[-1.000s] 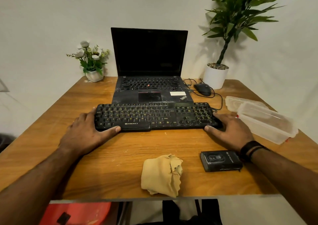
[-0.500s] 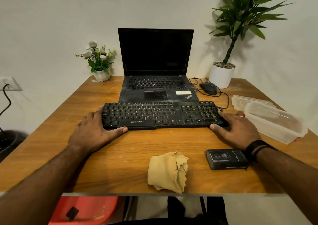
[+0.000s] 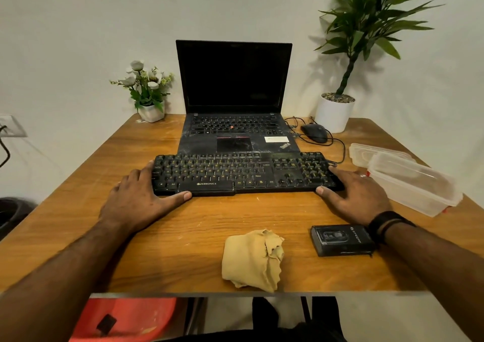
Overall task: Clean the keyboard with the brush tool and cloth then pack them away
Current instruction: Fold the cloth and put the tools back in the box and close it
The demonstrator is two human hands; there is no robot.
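Head view: a black, dust-speckled keyboard [image 3: 243,173] lies across the middle of the wooden table [image 3: 78,211], its far edge over the open laptop [image 3: 235,122]. The left hand [image 3: 138,200] grasps its left end and the right hand [image 3: 356,195] its right end, thumbs along the front edge. A crumpled tan cloth [image 3: 252,259] sits at the near edge, beside a black case [image 3: 341,239].

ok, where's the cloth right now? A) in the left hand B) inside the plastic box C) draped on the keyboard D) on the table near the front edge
D: the cloth lies crumpled on the table, apart from the keyboard, which both hands hold by its ends.
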